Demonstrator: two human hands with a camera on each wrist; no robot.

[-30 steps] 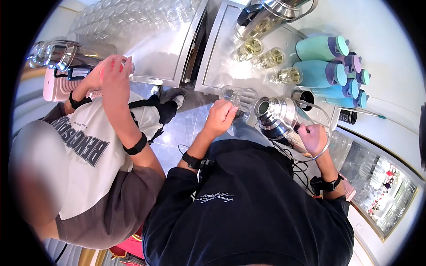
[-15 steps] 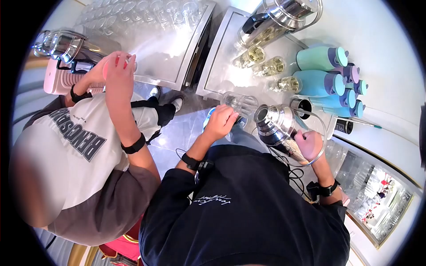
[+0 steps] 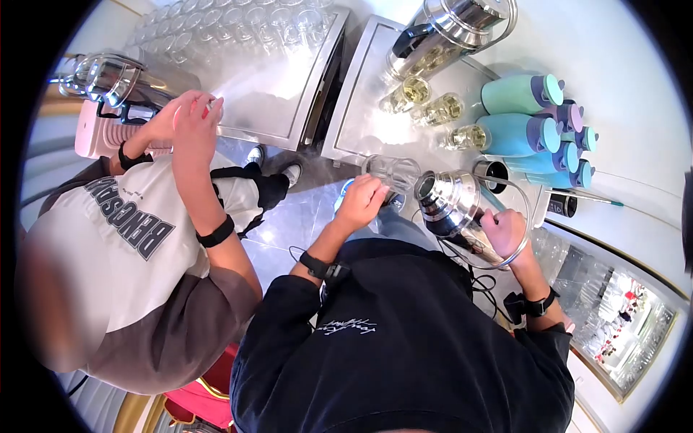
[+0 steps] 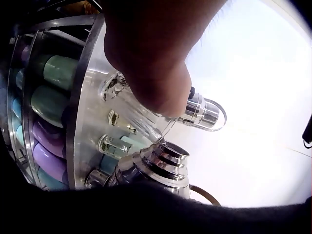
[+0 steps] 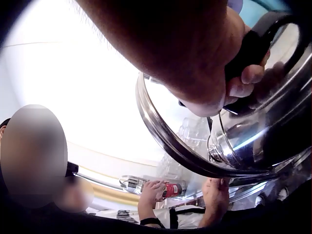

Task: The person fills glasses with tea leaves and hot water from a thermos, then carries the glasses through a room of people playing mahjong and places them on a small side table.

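Note:
My left hand grips a clear drinking glass, tilted on its side with its rim toward a steel vacuum jug. The jug leans toward the glass, its open mouth close beside the rim. My right hand holds the jug by its black handle, fingers curled round it in the right wrist view. In the left wrist view the jug's mouth is near the glass's lower end, and my forearm hides most of the grip. Three glasses with yellowish dried pieces, one of them a glass, lie beyond.
Another steel jug stands at the back of the metal counter. Teal, green and purple bottles crowd its right side, near a dark open cup. On the left, another person holds a red-labelled container beside rows of glasses.
The head view has shifted slightly, so the counter sits a little lower. Both hands keep their hold, and the jug's mouth stays close to the glass rim with hardly any movement.

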